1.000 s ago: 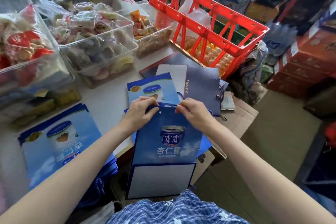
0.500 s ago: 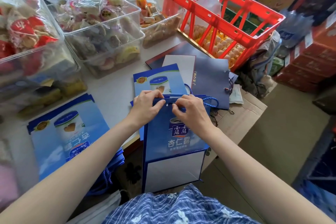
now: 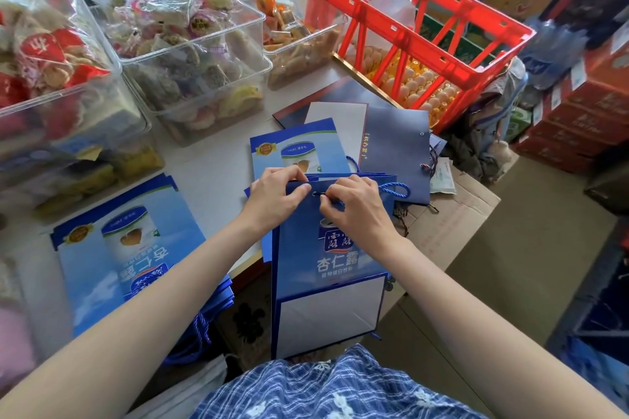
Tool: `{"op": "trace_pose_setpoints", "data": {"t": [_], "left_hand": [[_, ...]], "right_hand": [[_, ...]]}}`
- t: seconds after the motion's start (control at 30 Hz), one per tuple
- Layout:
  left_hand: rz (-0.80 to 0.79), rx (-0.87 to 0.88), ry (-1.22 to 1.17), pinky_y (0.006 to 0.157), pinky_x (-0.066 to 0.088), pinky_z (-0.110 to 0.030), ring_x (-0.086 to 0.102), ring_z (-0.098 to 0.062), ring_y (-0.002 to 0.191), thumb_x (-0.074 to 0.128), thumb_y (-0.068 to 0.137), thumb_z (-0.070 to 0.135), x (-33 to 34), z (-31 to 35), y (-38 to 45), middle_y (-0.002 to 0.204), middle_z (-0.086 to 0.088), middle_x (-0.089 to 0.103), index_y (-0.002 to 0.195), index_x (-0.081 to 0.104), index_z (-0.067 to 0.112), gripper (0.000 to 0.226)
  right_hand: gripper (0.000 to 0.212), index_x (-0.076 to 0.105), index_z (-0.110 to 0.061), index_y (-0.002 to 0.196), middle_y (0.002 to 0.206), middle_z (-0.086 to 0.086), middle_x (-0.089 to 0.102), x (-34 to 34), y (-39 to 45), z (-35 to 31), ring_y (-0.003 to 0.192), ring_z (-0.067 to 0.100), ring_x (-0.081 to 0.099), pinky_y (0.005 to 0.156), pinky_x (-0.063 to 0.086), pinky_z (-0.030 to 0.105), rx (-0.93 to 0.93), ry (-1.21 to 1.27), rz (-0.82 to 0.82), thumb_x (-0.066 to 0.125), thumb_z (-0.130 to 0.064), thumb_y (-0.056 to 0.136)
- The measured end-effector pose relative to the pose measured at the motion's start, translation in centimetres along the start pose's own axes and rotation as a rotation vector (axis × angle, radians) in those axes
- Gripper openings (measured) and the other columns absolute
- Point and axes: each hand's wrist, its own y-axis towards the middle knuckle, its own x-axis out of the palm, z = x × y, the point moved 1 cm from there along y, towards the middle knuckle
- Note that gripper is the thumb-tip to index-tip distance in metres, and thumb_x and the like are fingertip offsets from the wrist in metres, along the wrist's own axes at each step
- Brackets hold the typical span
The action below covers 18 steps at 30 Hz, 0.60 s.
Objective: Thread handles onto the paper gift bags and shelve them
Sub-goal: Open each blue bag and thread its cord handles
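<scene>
Item: blue gift bag (image 3: 326, 269), flat, printed face up, hanging over the counter (image 3: 211, 173) near edge toward the person's lap; top hem at the edge, white base panel lowest. Left hand (image 3: 272, 201): fingers curled over the top hem, thumb on the front face, pinching the hem beside the punched hole (image 3: 315, 194). Right hand (image 3: 357, 211): fingertips pressed together at the same hole, pinching what looks like the end of the blue cord handle (image 3: 396, 190); a loop of that cord trails off to the right of the knuckles. Whether the cord end is through the hole: can't tell, fingers cover it. Status, judged: threading in progress on this bag, one hole being worked; 2nd hole and far-side handle unconfirmed. Stock w/ cords showing: stack of same blue bags (image 3: 122, 258) at the counter's near-left corner, blue cords hanging below its near edge, prob. finished. More flat bags (image 3: 296, 146) and a dark navy bag (image 3: 394, 143) lie just beyond the hands, approx mid-counter, right side; handle status unclear for most. Shelving: none seen done; no shelf identified. Also on counter: clear snack tubs (image 3: 190, 54) along the far-left; red crate (image 3: 412, 31) at the far-right corner.
</scene>
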Motion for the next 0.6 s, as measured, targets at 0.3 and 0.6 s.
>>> {"op": "trace_pose_setpoints", "data": {"t": [0.3,0.6], "left_hand": [[-0.018,0.004,0.01,0.097,0.038,-0.048,0.047,-0.019,0.111,0.053,0.093,0.024,-0.02,0.19,-0.05,0.095,0.005,0.053,0.088,0.051,0.022,0.006],[-0.013,0.001,-0.008,0.097,0.039,-0.05,0.048,-0.02,0.109,0.054,0.093,0.024,-0.02,0.16,0.13,0.094,0.005,0.053,0.088,0.052,0.021,0.006]], "right_hand": [[0.034,0.063,-0.011,0.062,0.064,0.0,0.063,0.05,-0.12,0.08,0.066,0.02,0.058,0.087,0.042,0.042,-0.106,-0.339,0.215,0.043,-0.026,0.086],[0.034,0.064,-0.011,0.063,0.064,0.0,0.063,0.22,-0.02,0.34,0.066,0.021,0.058,0.086,0.044,0.046,-0.183,-0.273,0.238,0.043,-0.027,0.086]]}}
